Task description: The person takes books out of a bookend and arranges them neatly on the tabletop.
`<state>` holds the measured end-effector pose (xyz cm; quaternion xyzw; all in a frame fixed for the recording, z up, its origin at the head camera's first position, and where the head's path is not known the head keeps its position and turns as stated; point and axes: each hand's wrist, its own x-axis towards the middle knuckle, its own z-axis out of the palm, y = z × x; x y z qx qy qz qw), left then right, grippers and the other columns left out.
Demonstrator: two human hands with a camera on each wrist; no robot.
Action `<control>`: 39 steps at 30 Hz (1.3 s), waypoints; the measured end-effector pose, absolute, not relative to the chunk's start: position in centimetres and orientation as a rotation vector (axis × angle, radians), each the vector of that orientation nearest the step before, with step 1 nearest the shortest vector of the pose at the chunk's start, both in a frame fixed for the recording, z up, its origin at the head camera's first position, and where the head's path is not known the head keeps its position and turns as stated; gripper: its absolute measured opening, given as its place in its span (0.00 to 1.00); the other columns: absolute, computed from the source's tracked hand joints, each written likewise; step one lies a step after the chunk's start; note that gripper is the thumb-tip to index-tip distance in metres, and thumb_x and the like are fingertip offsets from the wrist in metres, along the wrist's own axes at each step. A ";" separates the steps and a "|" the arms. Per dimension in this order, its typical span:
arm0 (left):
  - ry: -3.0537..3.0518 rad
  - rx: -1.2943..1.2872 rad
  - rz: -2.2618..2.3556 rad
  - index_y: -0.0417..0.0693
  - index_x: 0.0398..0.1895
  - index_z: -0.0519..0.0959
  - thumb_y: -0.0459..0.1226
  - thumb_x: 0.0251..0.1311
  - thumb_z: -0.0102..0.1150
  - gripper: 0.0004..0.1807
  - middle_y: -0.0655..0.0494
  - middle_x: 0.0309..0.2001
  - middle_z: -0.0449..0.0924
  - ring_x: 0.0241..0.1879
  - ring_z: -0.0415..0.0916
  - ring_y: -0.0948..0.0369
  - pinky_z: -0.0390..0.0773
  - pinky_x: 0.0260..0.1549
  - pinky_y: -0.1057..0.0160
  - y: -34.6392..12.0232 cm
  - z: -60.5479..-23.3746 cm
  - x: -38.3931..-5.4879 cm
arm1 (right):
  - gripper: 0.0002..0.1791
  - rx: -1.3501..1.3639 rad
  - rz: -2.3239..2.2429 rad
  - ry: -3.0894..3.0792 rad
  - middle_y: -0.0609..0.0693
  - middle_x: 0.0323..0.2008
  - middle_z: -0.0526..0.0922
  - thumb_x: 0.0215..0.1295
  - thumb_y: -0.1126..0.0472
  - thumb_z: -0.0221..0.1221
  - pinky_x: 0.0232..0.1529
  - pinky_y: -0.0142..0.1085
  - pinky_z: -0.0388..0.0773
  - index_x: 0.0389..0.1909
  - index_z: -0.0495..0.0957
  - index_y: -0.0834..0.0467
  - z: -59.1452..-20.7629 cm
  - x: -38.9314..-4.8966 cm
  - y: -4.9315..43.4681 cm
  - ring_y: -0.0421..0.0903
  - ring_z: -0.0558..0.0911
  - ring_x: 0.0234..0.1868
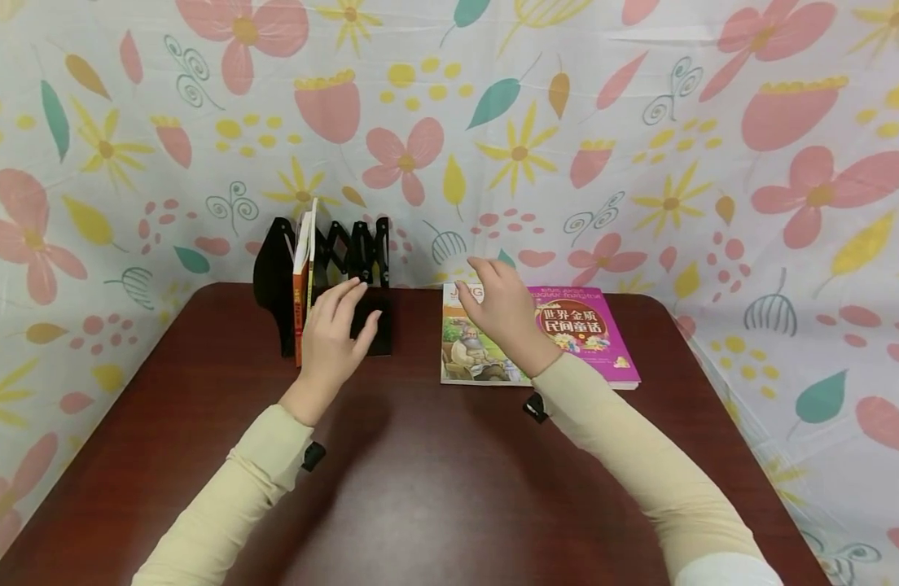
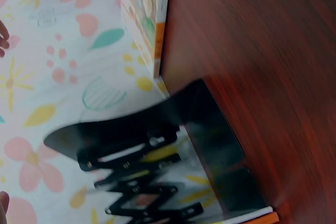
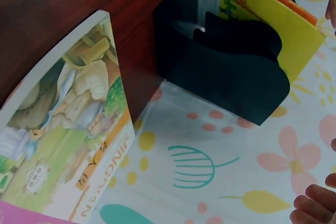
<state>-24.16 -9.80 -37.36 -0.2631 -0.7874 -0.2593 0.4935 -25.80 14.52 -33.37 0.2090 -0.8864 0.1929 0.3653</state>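
My left hand (image 1: pixel 335 334), fingers relaxed and apart from the thumb, is in front of a black expandable bookend (image 1: pixel 269 273) at the table's back left. It holds nothing. A few books stand upright in the bookend, among them one with an orange spine (image 1: pixel 299 305) and one with a yellow cover (image 3: pixel 302 38). My right hand (image 1: pixel 502 305) is over two flat-lying books and holds nothing; I cannot tell whether it touches them. One is an illustrated book (image 1: pixel 479 358) with a bearded figure, the other a magenta book (image 1: pixel 611 334). The hand partly hides both.
The dark reddish-brown table (image 1: pixel 435 488) has its back edge against a flower-printed cloth (image 1: pixel 449 122). The bookend's folding lattice (image 2: pixel 142 182) extends to the right of the upright books. Black wrist devices (image 1: pixel 535 407) sit under both cuffs.
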 end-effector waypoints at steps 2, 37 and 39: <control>-1.907 -0.600 -0.646 0.32 0.50 0.76 0.31 0.49 0.69 0.23 0.37 0.51 0.76 0.50 0.73 0.44 0.75 0.50 0.47 -10.4 -37.5 -24.3 | 0.21 0.534 0.496 -2.287 0.62 0.44 0.81 0.60 0.58 0.62 0.46 0.47 0.79 0.51 0.77 0.66 -33.4 -26.3 13.9 0.58 0.80 0.46; -1.969 -0.248 -0.938 0.30 0.56 0.70 0.31 0.60 0.60 0.22 0.35 0.57 0.67 0.59 0.64 0.42 0.68 0.58 0.46 -12.5 -36.1 -27.3 | 0.32 0.414 0.916 -2.618 0.57 0.60 0.75 0.63 0.49 0.61 0.58 0.45 0.73 0.64 0.69 0.60 -33.9 -30.1 5.9 0.54 0.74 0.59; -1.991 -0.254 -0.915 0.30 0.57 0.70 0.30 0.60 0.59 0.22 0.34 0.57 0.67 0.59 0.65 0.42 0.68 0.58 0.46 -12.6 -36.0 -27.5 | 0.33 0.399 0.951 -2.649 0.57 0.61 0.73 0.62 0.49 0.61 0.59 0.45 0.73 0.65 0.68 0.60 -34.1 -30.2 5.8 0.54 0.74 0.60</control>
